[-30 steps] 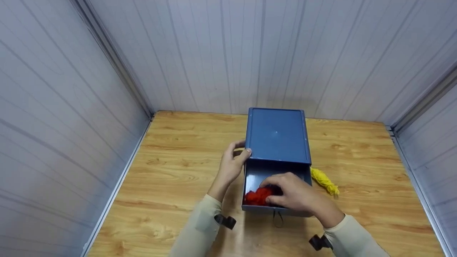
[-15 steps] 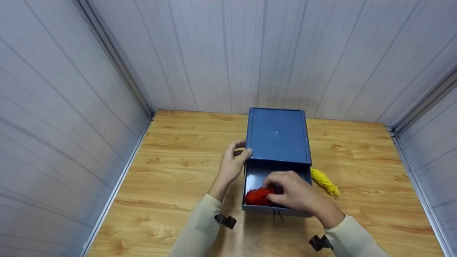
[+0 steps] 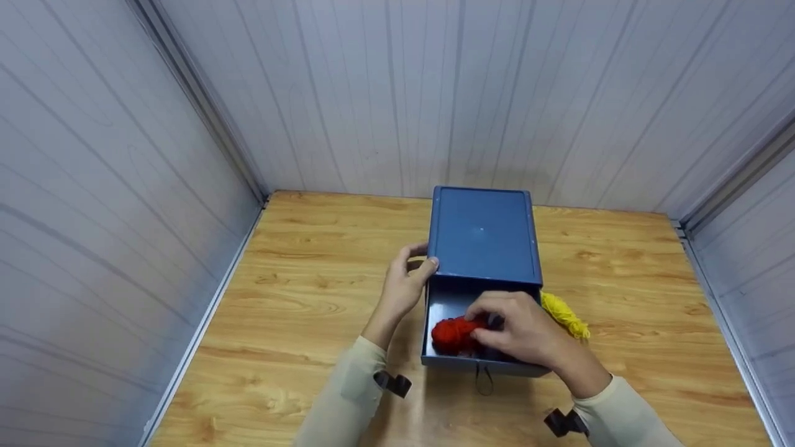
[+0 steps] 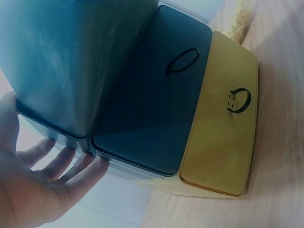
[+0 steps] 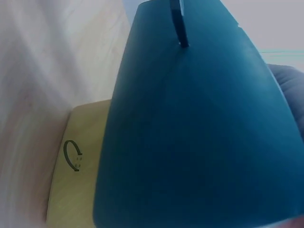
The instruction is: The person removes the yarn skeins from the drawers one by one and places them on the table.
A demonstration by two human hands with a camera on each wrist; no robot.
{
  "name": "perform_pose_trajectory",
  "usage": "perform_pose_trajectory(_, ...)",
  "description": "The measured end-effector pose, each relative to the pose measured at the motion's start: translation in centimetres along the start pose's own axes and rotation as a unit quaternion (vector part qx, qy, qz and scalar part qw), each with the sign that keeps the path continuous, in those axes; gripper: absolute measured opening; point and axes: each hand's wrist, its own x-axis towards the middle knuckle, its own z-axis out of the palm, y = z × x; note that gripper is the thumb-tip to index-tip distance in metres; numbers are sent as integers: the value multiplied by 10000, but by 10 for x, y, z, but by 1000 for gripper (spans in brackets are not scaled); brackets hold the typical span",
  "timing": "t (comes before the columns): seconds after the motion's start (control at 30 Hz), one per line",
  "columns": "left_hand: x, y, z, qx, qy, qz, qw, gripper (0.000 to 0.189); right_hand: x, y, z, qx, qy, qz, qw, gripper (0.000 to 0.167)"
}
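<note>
Counted one red yarn bundle [image 3: 451,337], one yellow yarn bundle [image 3: 563,315], one left hand [image 3: 402,284], one right hand [image 3: 525,329] and one drawer unit [image 3: 484,233]. Counted three tiers in it: one open blue drawer [image 3: 443,310] on top, one closed blue drawer [image 4: 147,114] beneath, one closed yellow drawer [image 4: 213,128] at the bottom, with three pull loops [image 4: 249,100], one to each front. Found the red yarn bundle inside the open blue drawer, near its front left corner. Saw its long axis run across the drawer, roughly along the front edge, with one end pointing at the left wall and the other pinched in the fingers of the right hand. Saw the left hand gripping the drawer unit by its front left top corner, thumb over the edge. Placed the unit near the far edge of the bench [image 3: 310,298]; placed the yellow yarn bundle beside its right side, slanting toward the bench's near right corner
</note>
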Motion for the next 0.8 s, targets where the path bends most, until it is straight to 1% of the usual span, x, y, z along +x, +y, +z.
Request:
perform_pose_trajectory(0.1, 1, -1, 0, 23, -16, 23, 10000, 44, -2, 0, -2, 14, 183, -104, 9998, 18)
perform_pose_trajectory(0.27, -1, -3, 0, 84, -1, 46, 10000, 44, -6, 1, -5, 164, 385, -136, 9990, 20)
perform_pose_trajectory(0.47, -1, -4, -1, -21, -40, 95, 9999, 44, -11, -1, -14, 333, 671, -194, 9970, 26)
perform_pose_trajectory(0.6, 0, -3, 0, -16, -25, 93, 10000, 43, -14, -3, -20, 388, 761, -82, 9963, 27)
perform_pose_trajectory(0.8, 0, -1, 1, -106, -22, 59, 9999, 43, -20, -4, -29, 257, 988, 67, 9948, 32)
